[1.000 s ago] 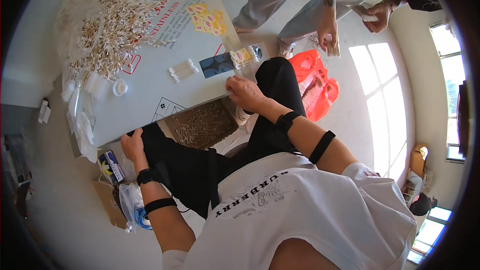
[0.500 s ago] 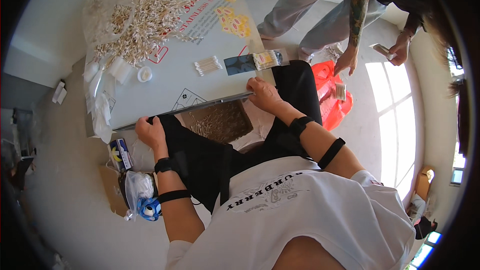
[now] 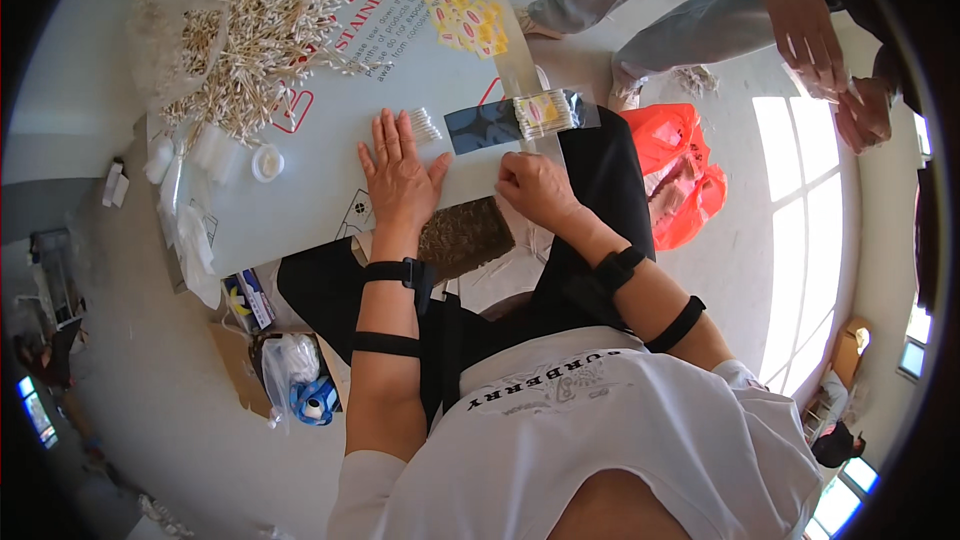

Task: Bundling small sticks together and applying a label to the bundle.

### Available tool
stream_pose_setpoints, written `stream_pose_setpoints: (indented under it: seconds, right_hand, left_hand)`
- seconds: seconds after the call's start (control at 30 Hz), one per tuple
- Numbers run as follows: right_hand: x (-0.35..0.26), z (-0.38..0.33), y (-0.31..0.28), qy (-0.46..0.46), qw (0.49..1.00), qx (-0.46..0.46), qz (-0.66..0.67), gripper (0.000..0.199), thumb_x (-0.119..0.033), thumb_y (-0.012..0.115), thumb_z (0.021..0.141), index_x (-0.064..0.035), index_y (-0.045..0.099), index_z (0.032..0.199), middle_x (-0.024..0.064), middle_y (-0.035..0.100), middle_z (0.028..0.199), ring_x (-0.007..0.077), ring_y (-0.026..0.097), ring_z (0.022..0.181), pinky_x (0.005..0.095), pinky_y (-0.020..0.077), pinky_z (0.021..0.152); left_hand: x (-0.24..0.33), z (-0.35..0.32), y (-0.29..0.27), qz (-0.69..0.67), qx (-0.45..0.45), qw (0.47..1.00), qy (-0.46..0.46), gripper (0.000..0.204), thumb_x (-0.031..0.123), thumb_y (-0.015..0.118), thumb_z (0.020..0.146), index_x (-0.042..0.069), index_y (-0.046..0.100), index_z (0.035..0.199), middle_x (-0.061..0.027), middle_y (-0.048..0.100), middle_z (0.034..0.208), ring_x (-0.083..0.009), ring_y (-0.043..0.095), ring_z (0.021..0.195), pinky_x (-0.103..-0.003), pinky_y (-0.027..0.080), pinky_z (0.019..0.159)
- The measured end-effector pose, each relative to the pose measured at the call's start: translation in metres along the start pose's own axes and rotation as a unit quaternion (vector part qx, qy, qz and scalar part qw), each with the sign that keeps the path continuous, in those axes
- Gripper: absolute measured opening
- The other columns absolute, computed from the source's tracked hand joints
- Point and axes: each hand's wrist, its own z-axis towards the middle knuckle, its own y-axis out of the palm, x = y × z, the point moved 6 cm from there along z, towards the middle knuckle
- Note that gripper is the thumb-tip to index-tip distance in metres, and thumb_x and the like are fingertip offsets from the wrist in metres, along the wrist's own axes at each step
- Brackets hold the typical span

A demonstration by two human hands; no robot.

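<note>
My left hand lies palm down on the table, fingers stretched, its fingertips beside a small row of cotton swabs that they partly cover. At the table's near edge my right hand is curled closed; its fingertips are turned under, so whatever they may hold is hidden. Beyond it a clear plastic bag lies flat, with a bundle of cotton swabs and a yellow-white label at its right end. A large heap of loose swabs covers the far left.
Yellow labels are scattered at the far side. A round white container stands at left. A brown box with swabs sits below the table edge. A red bag lies on the floor near another person's legs.
My left hand has left the table's near edge and moved right and forward to the row of swabs. My right hand stays by the edge. The other person's hands have risen from the red bag.
</note>
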Motion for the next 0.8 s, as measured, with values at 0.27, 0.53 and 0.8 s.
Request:
stream_pose_setpoints:
  seconds: [0.27, 0.53, 0.8]
  right_hand:
    - [-0.024, 0.045, 0.010, -0.006, 0.931, 0.113, 0.346, 0.019, -0.015, 0.056, 0.097, 0.0014, 0.062, 0.106, 0.0066, 0.066, 0.093, 0.0128, 0.061, 0.089, 0.0276, 0.0491, 0.078]
    - [-0.040, 0.102, 0.059, -0.045, 0.796, 0.155, 0.583, 0.044, -0.025, 0.049, 0.103, 0.0021, 0.048, 0.137, 0.0110, 0.053, 0.135, 0.0175, 0.047, 0.127, 0.0298, 0.0356, 0.109]
    - [-0.043, 0.091, 0.061, -0.054, 0.805, 0.200, 0.556, 0.040, -0.022, 0.047, 0.103, 0.0023, 0.050, 0.135, 0.0104, 0.054, 0.134, 0.0162, 0.048, 0.126, 0.0302, 0.0365, 0.109]
  left_hand:
    - [-0.013, 0.003, -0.004, -0.175, 0.090, 0.980, -0.009, 0.066, 0.038, 0.048, 0.099, 0.001, 0.027, 0.149, -0.0202, 0.023, 0.156, -0.0335, 0.018, 0.146, -0.047, 0.015, 0.118]
    - [-0.036, 0.016, 0.003, -0.592, 0.197, 0.775, -0.098, 0.059, 0.035, 0.038, 0.105, -0.002, 0.026, 0.149, -0.0163, 0.023, 0.156, -0.0273, 0.021, 0.145, -0.039, 0.018, 0.117]
    - [-0.028, 0.020, 0.004, -0.619, 0.157, 0.765, -0.083, 0.059, 0.036, 0.038, 0.104, 0.000, 0.029, 0.149, -0.0166, 0.028, 0.155, -0.0261, 0.026, 0.143, -0.038, 0.020, 0.116]
